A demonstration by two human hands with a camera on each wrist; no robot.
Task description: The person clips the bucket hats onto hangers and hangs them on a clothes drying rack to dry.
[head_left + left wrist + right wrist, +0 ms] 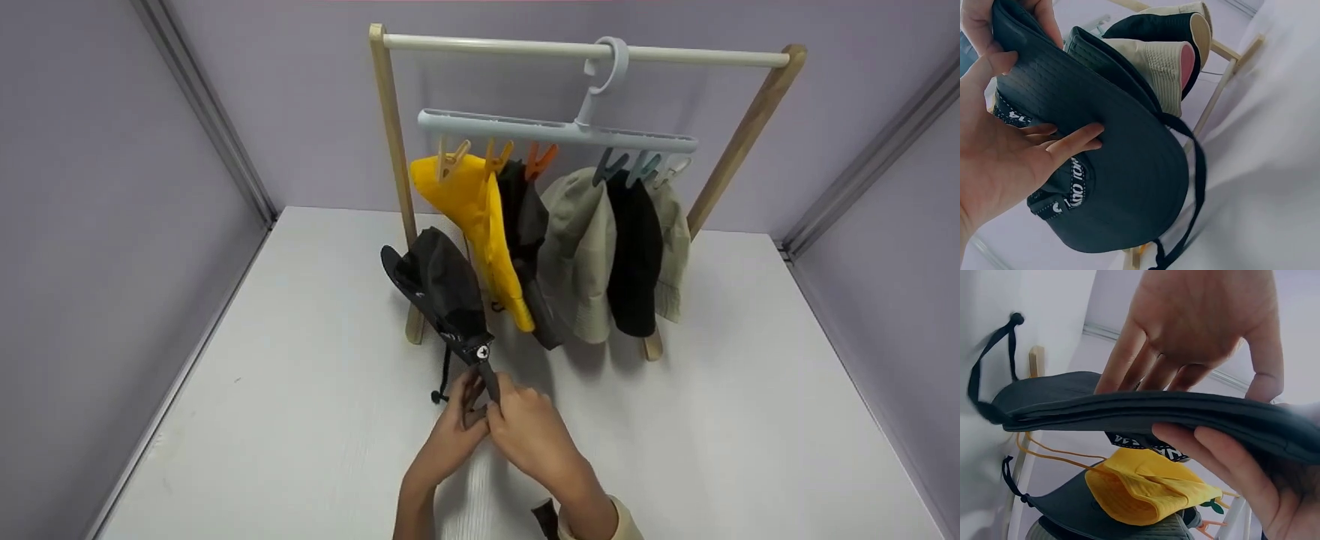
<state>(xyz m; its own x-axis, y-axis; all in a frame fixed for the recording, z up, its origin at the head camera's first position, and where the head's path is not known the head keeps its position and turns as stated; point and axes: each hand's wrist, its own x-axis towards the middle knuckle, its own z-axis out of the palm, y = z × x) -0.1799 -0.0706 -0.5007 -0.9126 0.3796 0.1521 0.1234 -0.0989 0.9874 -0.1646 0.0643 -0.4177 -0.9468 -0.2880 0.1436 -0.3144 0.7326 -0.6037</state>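
Note:
A black bucket hat with white lettering on its band is folded flat at the left of the rack, a dark chin cord hanging from it. My right hand pinches the near end of its brim, fingers along one face. On the other face, my left hand touches the brim with spread, fairly straight fingers. The left thumb lies near the right hand. In the left wrist view, the brim spreads broadly past the left fingers.
A wooden rack with a white rod carries a pale blue clip hanger. Coloured clips hold a yellow hat and several black, grey and beige hats. Beneath is a white tabletop, with grey walls around.

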